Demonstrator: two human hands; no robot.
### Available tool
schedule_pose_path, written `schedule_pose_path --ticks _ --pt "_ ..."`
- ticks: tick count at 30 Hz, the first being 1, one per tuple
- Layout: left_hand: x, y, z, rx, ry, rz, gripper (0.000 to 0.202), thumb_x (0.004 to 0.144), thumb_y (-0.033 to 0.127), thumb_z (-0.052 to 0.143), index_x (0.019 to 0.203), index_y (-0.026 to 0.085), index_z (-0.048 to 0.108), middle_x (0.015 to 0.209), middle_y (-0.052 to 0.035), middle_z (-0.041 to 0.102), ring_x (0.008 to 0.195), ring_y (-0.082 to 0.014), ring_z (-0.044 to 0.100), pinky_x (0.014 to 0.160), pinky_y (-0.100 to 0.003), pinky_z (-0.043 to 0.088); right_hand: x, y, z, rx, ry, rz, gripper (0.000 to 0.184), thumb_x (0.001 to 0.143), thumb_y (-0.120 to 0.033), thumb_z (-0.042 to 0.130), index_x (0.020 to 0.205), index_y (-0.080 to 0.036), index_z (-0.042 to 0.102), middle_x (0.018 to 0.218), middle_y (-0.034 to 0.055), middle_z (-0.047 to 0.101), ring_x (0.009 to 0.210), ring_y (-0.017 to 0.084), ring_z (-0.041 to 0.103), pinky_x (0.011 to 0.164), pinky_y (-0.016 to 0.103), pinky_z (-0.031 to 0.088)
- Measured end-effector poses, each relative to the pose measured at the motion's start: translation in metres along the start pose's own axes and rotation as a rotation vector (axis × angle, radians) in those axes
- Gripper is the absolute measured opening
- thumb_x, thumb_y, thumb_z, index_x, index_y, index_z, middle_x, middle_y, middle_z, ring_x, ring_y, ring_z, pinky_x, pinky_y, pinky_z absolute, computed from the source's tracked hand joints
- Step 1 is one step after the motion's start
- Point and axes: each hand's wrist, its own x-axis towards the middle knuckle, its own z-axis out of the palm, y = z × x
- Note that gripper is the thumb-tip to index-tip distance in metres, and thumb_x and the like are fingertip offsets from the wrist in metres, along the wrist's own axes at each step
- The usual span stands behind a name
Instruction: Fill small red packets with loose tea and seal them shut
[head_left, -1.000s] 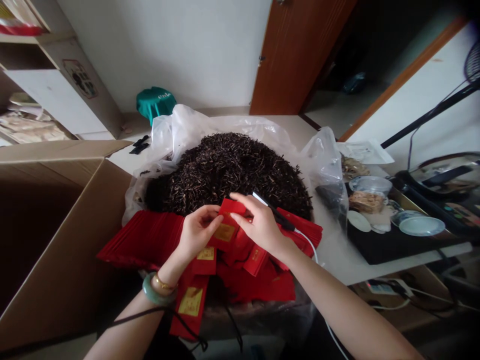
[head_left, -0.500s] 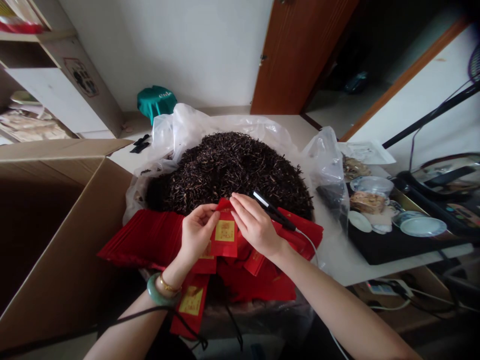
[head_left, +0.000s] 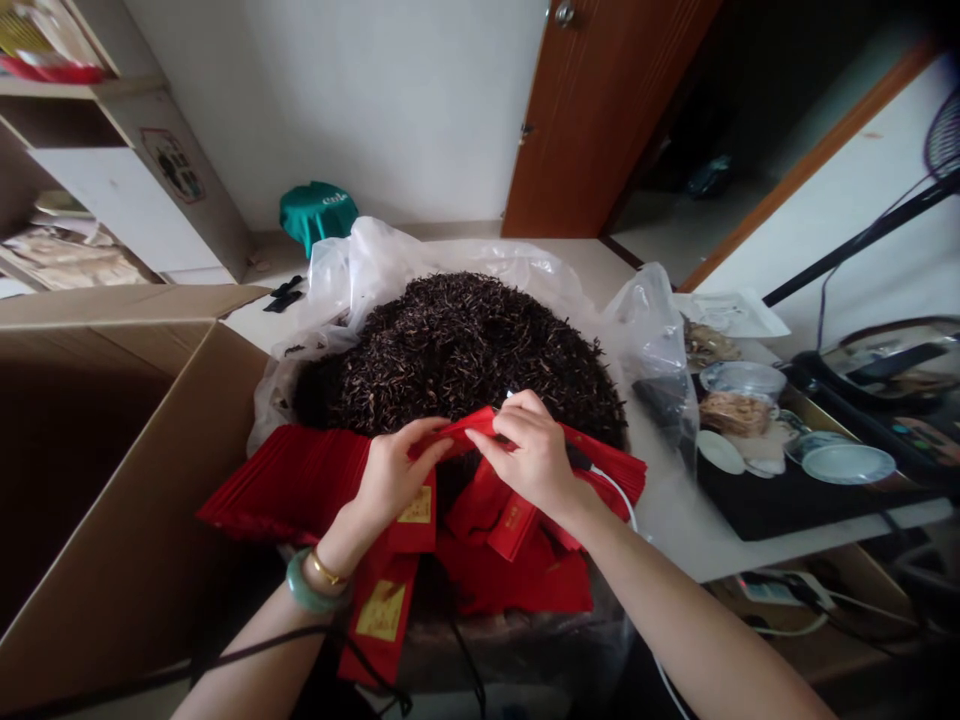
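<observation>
Between my two hands is a small red packet (head_left: 466, 428), turned so that it shows as a narrow strip. My left hand (head_left: 396, 468) pinches its left end and my right hand (head_left: 531, 448) its right end. Behind them rises a heap of dark loose tea leaves (head_left: 480, 340) in a clear plastic bag (head_left: 390, 255). A row of stacked red packets (head_left: 281, 480) lies left of my left hand. More red packets (head_left: 525, 580) lie under and right of my hands, some with a yellow label (head_left: 382, 610). My right hand mostly hides a black device with a white cord (head_left: 619, 490).
An open cardboard box (head_left: 150, 480) stands close on the left. At right, a table holds a black mat (head_left: 757, 515) with a clear tub (head_left: 742, 378) and lids. A black cable (head_left: 270, 640) crosses near my left forearm. A teal-covered stool (head_left: 319, 210) stands by the wall.
The packet has tipped from facing me with its yellow label to a thin strip. My right hand has gone from straight fingers to a pinch on it. The view has shifted slightly.
</observation>
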Motion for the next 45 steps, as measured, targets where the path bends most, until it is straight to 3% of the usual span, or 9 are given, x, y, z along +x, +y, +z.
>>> schedule_pose_path --ticks 5,8,13,17,20,24,34,40,45 --pt "0.003 -0.006 -0.004 0.012 0.034 0.019 0.022 0.083 0.035 0.059 0.087 0.021 0.076 0.083 -0.0027 0.078 0.066 -0.0191 0.071 0.064 -0.026 0.056 0.001 -0.004 -0.002 0.03 0.012 0.008 0.033 0.088 -0.024 0.054 0.055 -0.023 0.048 0.059 0.0031 0.058 0.071 0.02 0.056 0.07 0.034 0.049" --pt "0.001 -0.006 -0.003 0.01 0.077 0.069 0.021 0.083 0.033 0.06 0.085 0.022 0.077 0.084 -0.0028 0.078 0.068 -0.0198 0.072 0.063 -0.026 0.057 -0.001 -0.005 -0.002 0.04 -0.046 0.142 0.022 0.085 -0.029 0.059 0.064 -0.021 0.061 0.065 0.0046 0.065 0.069 0.02 0.059 0.07 0.033 0.05" --pt "-0.001 -0.008 -0.004 0.052 0.078 0.121 0.02 0.085 0.03 0.058 0.087 0.022 0.076 0.085 -0.003 0.078 0.07 -0.0191 0.073 0.065 -0.025 0.057 0.001 0.003 -0.003 0.276 -0.34 0.343 0.022 0.08 -0.039 0.065 0.068 -0.021 0.07 0.07 -0.0008 0.072 0.07 0.017 0.065 0.106 0.05 0.034" --pt "0.0 -0.009 -0.007 0.105 0.055 0.152 0.021 0.087 0.032 0.056 0.088 0.022 0.074 0.086 -0.003 0.077 0.07 -0.018 0.072 0.068 -0.025 0.057 0.003 0.005 -0.004 0.545 -0.507 0.436 0.03 0.087 -0.04 0.053 0.077 -0.018 0.071 0.076 0.0004 0.073 0.074 0.02 0.066 0.087 0.043 0.049" --pt "0.001 -0.009 -0.006 0.196 0.104 0.239 0.023 0.091 0.029 0.05 0.095 0.021 0.071 0.089 -0.0046 0.076 0.077 -0.0177 0.071 0.076 -0.028 0.057 0.004 0.003 -0.001 0.642 -0.466 0.496 0.034 0.088 -0.04 0.049 0.083 -0.015 0.071 0.083 0.0043 0.073 0.082 0.023 0.066 0.079 0.039 0.051" --pt "0.003 -0.01 -0.002 0.431 0.26 0.436 0.044 0.08 0.038 0.068 0.118 0.018 0.06 0.122 -0.0144 0.062 0.111 -0.0287 0.059 0.099 -0.046 0.047 0.004 0.003 0.003 0.716 -0.388 0.541 0.031 0.088 -0.041 0.05 0.091 -0.017 0.071 0.088 0.0054 0.073 0.09 0.025 0.065 0.085 0.042 0.049" --pt "0.002 -0.014 -0.006 0.477 0.149 0.594 0.041 0.087 0.02 0.059 0.127 0.022 0.053 0.102 -0.0082 0.065 0.091 -0.0211 0.061 0.081 -0.035 0.053 -0.003 0.009 0.002 0.902 -0.518 0.564 0.038 0.082 -0.052 0.062 0.096 -0.019 0.072 0.088 0.0023 0.072 0.093 0.024 0.063 0.091 0.039 0.047" --pt "0.002 -0.014 -0.006 0.651 0.175 0.581 0.05 0.082 0.021 0.063 0.131 0.026 0.053 0.119 -0.0083 0.063 0.135 -0.0397 0.033 0.107 -0.063 0.03 -0.006 0.007 0.016 1.068 -0.429 0.653 0.045 0.077 -0.057 0.066 0.101 -0.02 0.073 0.102 0.0051 0.073 0.105 0.025 0.062 0.103 0.045 0.039" --pt "0.002 -0.013 -0.01 0.508 0.083 0.483 0.062 0.076 0.019 0.068 0.134 0.024 0.048 0.122 -0.0108 0.057 0.117 -0.0301 0.051 0.097 -0.045 0.048 -0.005 0.004 0.019 1.206 -0.366 0.762 0.044 0.074 -0.054 0.07 0.101 -0.019 0.073 0.102 0.006 0.074 0.102 0.026 0.064 0.103 0.046 0.04"
